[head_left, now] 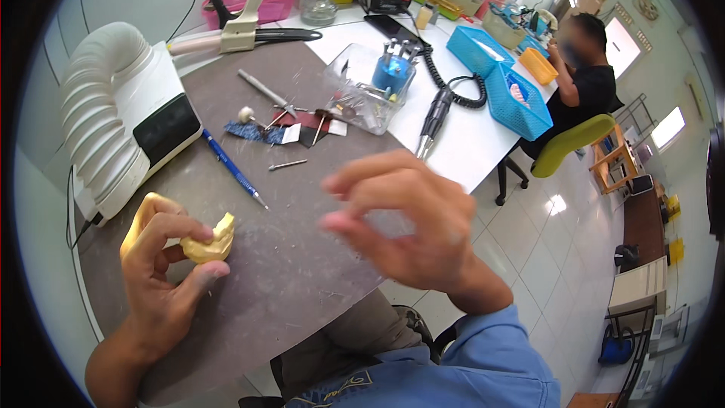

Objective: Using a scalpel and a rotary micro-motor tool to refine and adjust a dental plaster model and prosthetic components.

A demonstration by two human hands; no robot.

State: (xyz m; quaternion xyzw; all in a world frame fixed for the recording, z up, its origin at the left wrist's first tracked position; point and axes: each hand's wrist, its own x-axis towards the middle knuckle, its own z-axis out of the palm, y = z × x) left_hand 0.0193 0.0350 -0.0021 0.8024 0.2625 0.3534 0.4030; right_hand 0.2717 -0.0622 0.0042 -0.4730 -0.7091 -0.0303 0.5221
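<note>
A yellow dental plaster cast (210, 248) is pinched between the thumb and fingers of my left hand (162, 279), low over the grey-brown mat (294, 279). My right hand (415, 230) hovers over the mat's right edge, thumb and fingertips apart, with nothing visible between them. Between the hands and farther back lie a blue mechanical pencil (232, 168) and a small metal bur (288, 165). Beyond them are a slim metal tool (264, 91), sandpaper pieces (253, 131) and a white-tipped polishing bit (245, 114). A rotary handpiece (434, 122) with a coiled cord rests past my right hand.
At left stands a white suction unit with a ribbed hose (106, 98). A clear plastic box (355, 106) holds small parts beside a blue bur stand (393, 72). Blue baskets (513, 109) line the right table edge. A person (574, 83) sits on a green chair (578, 147).
</note>
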